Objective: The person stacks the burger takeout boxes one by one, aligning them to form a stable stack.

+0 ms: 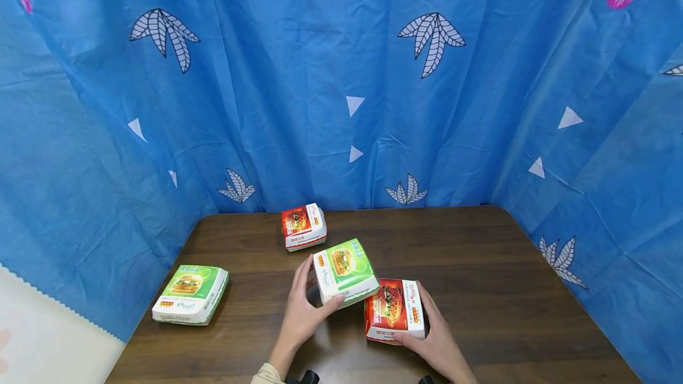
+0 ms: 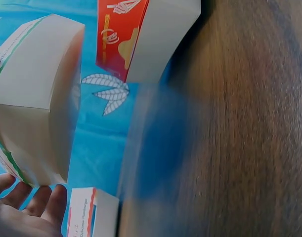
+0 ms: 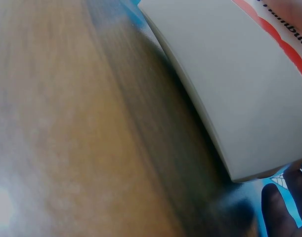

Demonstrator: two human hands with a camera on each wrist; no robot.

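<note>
My left hand (image 1: 300, 313) grips the tilted green box (image 1: 347, 270), my right hand (image 1: 436, 341) the near red box (image 1: 388, 308); careless lowering could knock corners.

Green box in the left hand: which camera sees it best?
The head view, because it shows the green box with its burger picture. The left wrist view shows mostly pale sides; the right wrist view doesn't show it.

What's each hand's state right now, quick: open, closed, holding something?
Left hand: holding a green-and-white burger box, thumb and fingers on opposite sides.
Right hand: gripping a red-and-white burger box.
</note>
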